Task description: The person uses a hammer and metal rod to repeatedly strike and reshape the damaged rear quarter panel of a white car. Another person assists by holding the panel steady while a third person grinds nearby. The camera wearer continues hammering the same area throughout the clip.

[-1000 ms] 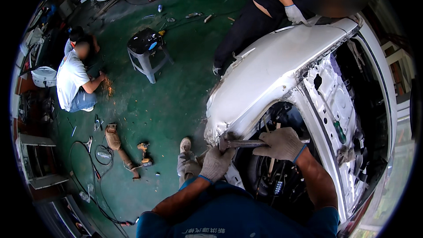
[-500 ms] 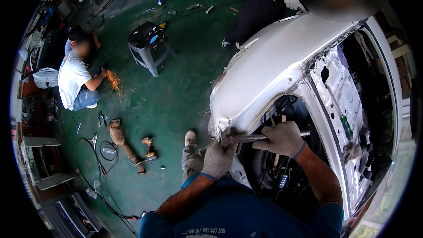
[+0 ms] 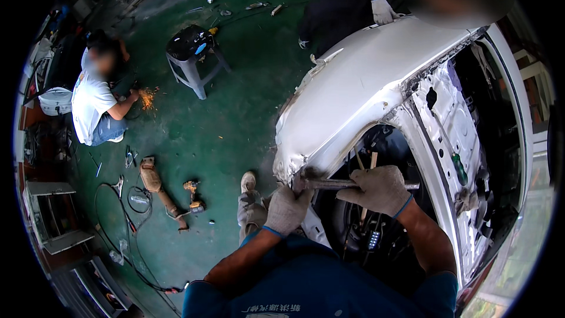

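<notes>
In my gloved right hand [image 3: 379, 189] is the handle of a hammer [image 3: 329, 184], held roughly level across the wheel-arch opening. The hammer's head lies against the crumpled lower corner of a white car body panel [image 3: 353, 94]. Right by that head, my gloved left hand [image 3: 288, 209] is closed at the panel's edge. Its fingertips are partly hidden, and what they grip cannot be made out. Behind my right hand, a thin wooden stick [image 3: 373, 160] stands in the dark opening.
A co-worker's gloved hand [image 3: 384, 10] rests on the panel's far edge. Left, a crouching person [image 3: 97, 103] works amid orange sparks [image 3: 147, 99]. A stool [image 3: 194, 59], a cordless drill [image 3: 193, 196], a brown long-bodied power tool [image 3: 160, 188] and cables [image 3: 126, 212] stand or lie on the green floor.
The whole view has shifted slightly left. My hands and the hammer keep nearly the same place at the panel corner. The spray of sparks looks smaller.
</notes>
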Demonstrator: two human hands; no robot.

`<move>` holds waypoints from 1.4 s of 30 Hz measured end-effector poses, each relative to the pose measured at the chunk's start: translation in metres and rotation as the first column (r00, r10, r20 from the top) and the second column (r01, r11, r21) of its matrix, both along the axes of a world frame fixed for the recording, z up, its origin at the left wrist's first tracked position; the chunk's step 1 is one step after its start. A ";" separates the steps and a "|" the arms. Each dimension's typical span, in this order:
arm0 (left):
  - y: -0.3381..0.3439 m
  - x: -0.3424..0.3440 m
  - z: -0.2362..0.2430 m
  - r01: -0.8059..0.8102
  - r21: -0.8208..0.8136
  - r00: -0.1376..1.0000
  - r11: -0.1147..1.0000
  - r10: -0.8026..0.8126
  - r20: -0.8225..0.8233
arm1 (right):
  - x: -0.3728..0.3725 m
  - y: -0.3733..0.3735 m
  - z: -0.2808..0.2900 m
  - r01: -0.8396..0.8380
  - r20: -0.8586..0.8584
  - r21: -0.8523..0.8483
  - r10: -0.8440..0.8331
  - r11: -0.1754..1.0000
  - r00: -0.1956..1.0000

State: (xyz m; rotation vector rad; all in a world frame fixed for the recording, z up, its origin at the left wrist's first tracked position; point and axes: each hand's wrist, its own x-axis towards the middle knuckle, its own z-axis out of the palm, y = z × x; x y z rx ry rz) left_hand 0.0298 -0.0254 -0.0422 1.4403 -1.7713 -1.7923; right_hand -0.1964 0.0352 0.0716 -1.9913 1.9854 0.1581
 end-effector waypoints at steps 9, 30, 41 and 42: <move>0.010 -0.002 -0.028 -0.046 -0.254 0.998 0.966 0.031 -0.062 | -0.001 0.010 -0.028 -0.117 -0.082 -0.361 0.093 0.925 0.992; 0.010 -0.013 -0.001 -0.217 0.413 0.942 0.885 0.301 -0.148 | -0.007 -0.005 0.007 0.009 -0.033 0.129 -0.005 0.992 0.999; 0.020 -0.022 -0.017 -0.285 0.145 0.955 0.948 0.293 -0.037 | -0.016 -0.010 0.000 -0.059 0.028 -0.022 0.059 0.998 0.998; 0.023 -0.025 -0.020 -0.309 0.090 0.948 0.947 0.314 -0.052 | -0.019 -0.006 -0.008 -0.081 0.021 -0.096 0.084 0.992 0.996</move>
